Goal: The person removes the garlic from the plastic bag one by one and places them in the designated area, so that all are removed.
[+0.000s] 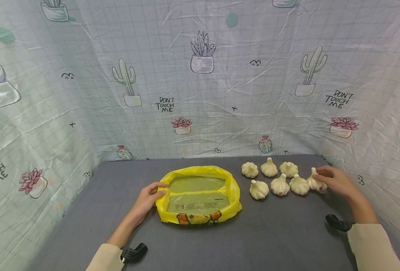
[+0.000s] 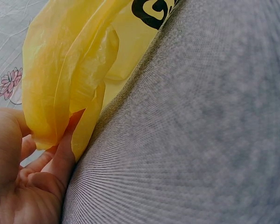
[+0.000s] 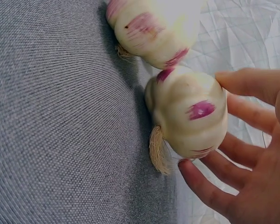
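Note:
A yellow plastic bag (image 1: 234, 195) lies on the grey table with its mouth spread wide and its rim rolled outward. My left hand (image 1: 146, 201) pinches the left side of that rim; in the left wrist view the thumb and fingers (image 2: 65, 154) grip the yellow film. At the right, my right hand (image 1: 337, 181) holds the rightmost garlic bulb (image 3: 191, 112), thumb on one side and fingers around the other. This bulb has purple streaks and a tuft of dry roots. Its neighbour, another garlic bulb (image 3: 149, 32), touches it or nearly does.
Several more garlic bulbs stand in two rows between the bag and my right hand, among them a front-left bulb (image 1: 259, 189) and a back-left one (image 1: 249, 170). Behind the grey table (image 1: 261, 241) hangs a cloth (image 1: 220, 98) printed with cacti, which also runs along both sides.

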{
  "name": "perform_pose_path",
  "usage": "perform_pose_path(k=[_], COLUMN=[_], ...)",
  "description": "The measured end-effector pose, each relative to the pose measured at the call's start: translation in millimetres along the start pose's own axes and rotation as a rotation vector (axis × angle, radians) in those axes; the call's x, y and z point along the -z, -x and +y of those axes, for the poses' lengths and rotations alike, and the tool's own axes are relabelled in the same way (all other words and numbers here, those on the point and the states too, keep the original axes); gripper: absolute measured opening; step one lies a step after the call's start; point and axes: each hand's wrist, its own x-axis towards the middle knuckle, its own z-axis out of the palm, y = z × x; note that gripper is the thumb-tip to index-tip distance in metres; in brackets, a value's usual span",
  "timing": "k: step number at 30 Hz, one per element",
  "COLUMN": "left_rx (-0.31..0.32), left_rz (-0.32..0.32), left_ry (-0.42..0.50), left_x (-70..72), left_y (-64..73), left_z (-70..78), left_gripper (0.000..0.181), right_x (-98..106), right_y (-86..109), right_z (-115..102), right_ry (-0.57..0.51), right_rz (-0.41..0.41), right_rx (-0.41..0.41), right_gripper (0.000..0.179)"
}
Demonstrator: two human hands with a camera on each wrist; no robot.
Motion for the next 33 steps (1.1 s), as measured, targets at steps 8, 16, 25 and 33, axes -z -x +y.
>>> perform_pose_path(k=[8,16,25,33], left_rx=[-0.003,-0.008,-0.01,-0.015], left_rz=[0.006,0.007,0.0,0.002], left_ry=[0.002,0.006,0.016,0.009], left_x=[-0.1,0.6,0.3,0.0], left_y=[-0.7,-1.2,-1.1,-0.6], left_z=[-0.6,-0.4,-1.7,-2.6], left_gripper=[0.034,0.034,0.035,0.034], right_x=[1.6,1.1,-2.8,-1.6], right_y=[1.1,1.7,0.2,0.1], right_z=[1.5,2.6,2.9,3.3], right_ry=[0.016,0.025,0.003,-0.044], right_rz=[0.064,0.084,0.056,0.063], right_rx=[-0.059,-0.087,-0.097,-0.12], right_gripper=[0.061,0.066,0.077,0.082])
